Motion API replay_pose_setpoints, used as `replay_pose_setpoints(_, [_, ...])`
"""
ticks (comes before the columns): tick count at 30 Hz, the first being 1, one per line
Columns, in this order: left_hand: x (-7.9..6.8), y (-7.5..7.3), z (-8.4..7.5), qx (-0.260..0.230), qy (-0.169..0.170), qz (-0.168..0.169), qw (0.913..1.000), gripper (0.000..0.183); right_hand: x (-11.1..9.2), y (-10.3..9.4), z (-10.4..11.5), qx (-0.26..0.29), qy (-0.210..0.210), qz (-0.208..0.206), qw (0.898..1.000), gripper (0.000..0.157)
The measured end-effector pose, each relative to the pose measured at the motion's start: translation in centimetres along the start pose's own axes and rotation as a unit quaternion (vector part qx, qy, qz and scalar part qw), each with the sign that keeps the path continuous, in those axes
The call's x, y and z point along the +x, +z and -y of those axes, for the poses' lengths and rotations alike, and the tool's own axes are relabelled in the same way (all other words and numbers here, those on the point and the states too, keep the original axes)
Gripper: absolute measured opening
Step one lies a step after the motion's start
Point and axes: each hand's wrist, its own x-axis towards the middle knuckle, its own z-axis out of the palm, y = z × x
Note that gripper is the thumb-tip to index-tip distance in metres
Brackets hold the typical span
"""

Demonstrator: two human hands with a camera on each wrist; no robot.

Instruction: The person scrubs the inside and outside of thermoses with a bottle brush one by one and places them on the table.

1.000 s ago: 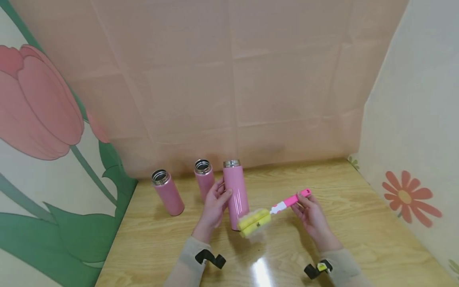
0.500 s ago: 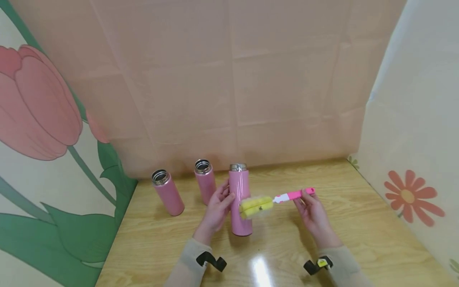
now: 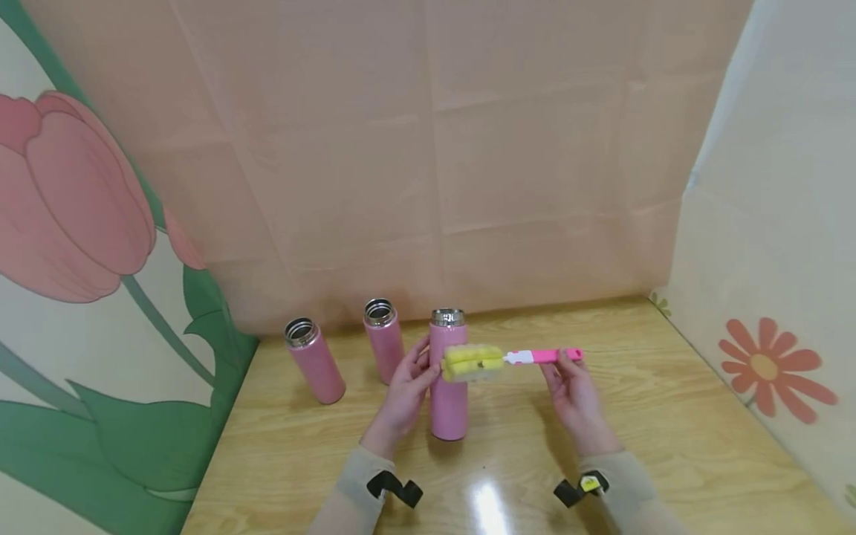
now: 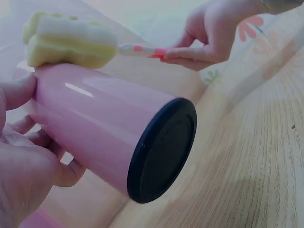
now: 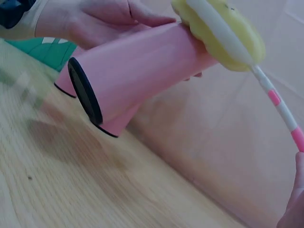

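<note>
Bottle 3 point(image 3: 449, 407), counting from the left, seems to be having its outside wiped with a sponge brush point(image 3: 473, 360); that, I judge, is the step in hand. The next move would call for a steady hold on the bottle and light strokes along its wall, clear of the thumb.

Left to right: bottle 1 point(image 3: 316, 365) stands upright near the far left corner of the counter point(image 3: 655, 416), its steel-rimmed mouth open. Bottle 2 point(image 3: 384, 346) stands near it, closer to the back edge, also open at the top. Next comes the left grip point(image 3: 403, 392), closed partway round bottle 3 from its left side, thumb on the near side and fingers beyond. Bottle 3 lies within this grip, steel neck up, its base seemingly tipped toward the person; it is raised off the counter, in front of the back edge. The brush's yellow head lies crosswise over the upper part of the bottle, seemingly touching it, just beside the thumb. Its pink and white handle point(image 3: 543, 357) runs level toward the right edge. Last, the right grip point(image 3: 575, 399) pinches the end of that handle between thumb and fingers, over the right half of the counter; bottle 3 is well apart from it, on its left.
</note>
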Motion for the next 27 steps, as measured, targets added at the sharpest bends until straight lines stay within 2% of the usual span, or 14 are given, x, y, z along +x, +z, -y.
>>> replay_pose_setpoints(6, [0.1, -0.1, -0.5, 0.017, -0.001, -0.019, 0.9997, 0.072, -0.1, 0.7, -0.7, -0.005, 0.0, -0.02, 1.0, 0.008])
replay_pose_setpoints(13, [0.1, 0.0, -0.7, 0.054, 0.026, 0.0, 0.9982, 0.091, 0.2, 1.0, -1.4, -0.005, 0.005, -0.038, 0.999, 0.007])
replay_pose_setpoints(17, [0.0, 0.1, -0.6, 0.06, 0.024, -0.004, 0.9979, 0.096, 0.3, 1.1, -1.4, 0.004, 0.009, -0.049, 0.999, 0.008])
replay_pose_setpoints(22, [0.1, 0.2, -0.5, 0.067, 0.02, -0.031, 0.9971, 0.093, 0.3, 1.3, -1.3, 0.034, 0.013, -0.049, 0.998, 0.008])
replay_pose_setpoints(27, [0.2, 0.1, -0.4, 0.056, 0.016, -0.034, 0.9978, 0.087, 0.6, 1.7, -1.0, 0.051, 0.013, -0.054, 0.997, 0.006])
